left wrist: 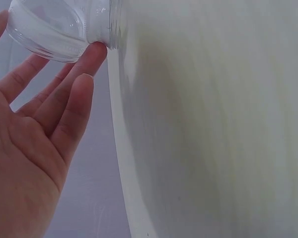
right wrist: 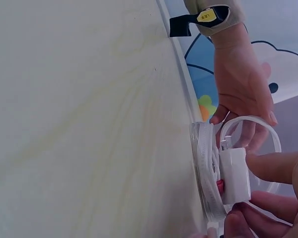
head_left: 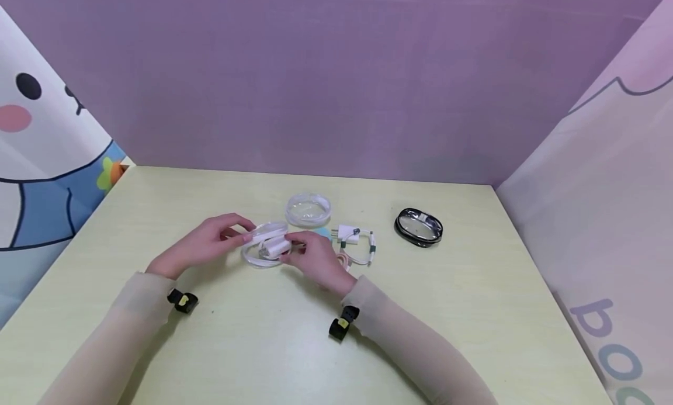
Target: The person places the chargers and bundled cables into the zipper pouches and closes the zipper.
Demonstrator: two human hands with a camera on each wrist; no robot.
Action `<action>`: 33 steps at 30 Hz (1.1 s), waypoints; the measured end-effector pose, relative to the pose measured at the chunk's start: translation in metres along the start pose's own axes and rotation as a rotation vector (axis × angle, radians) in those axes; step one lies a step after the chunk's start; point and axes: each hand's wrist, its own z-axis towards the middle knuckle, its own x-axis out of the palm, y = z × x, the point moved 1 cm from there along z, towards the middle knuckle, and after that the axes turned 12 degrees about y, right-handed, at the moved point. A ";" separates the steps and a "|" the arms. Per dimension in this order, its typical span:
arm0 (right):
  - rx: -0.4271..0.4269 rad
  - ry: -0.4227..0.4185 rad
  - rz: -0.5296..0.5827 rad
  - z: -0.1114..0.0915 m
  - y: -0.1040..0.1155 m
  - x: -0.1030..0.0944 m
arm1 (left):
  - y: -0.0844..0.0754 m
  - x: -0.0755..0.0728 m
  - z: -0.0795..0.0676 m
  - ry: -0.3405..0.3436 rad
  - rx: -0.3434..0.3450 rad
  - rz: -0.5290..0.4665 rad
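Note:
My left hand (head_left: 210,244) is at the left side of a pale coiled cable (head_left: 252,259), low over the table. In the left wrist view the thumb and fingertips grip a clear, whitish loop (left wrist: 47,37) of it. My right hand (head_left: 318,259) pinches a white charger block (right wrist: 236,176) between thumb and fingers. The charger sits against the stacked strands of the coil (right wrist: 204,168), with a small red bit (right wrist: 220,186) between them. A raised white loop arches beside the charger, close to the left hand's thumb.
Behind the hands lies a clear ring-shaped coil (head_left: 307,221). Right of the right hand are a white plug adapter (head_left: 348,234), a short white cable (head_left: 373,250), a pink cable (head_left: 344,260) and a light blue piece (head_left: 323,234). A black coil (head_left: 417,242) lies further right.

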 end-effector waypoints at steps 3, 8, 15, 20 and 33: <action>-0.002 0.008 -0.002 -0.003 0.000 -0.002 | 0.000 0.000 0.000 0.003 -0.010 -0.011; 0.007 0.030 0.013 -0.005 0.000 -0.005 | 0.000 0.001 -0.001 0.003 -0.018 0.000; -0.008 0.112 0.041 -0.004 0.001 -0.006 | -0.001 0.001 -0.001 0.005 -0.012 0.002; -0.006 0.170 0.022 -0.003 0.001 -0.008 | 0.000 0.001 -0.001 0.005 0.002 0.008; 0.043 0.190 0.034 -0.014 -0.001 -0.024 | -0.002 0.006 0.000 0.001 0.041 0.102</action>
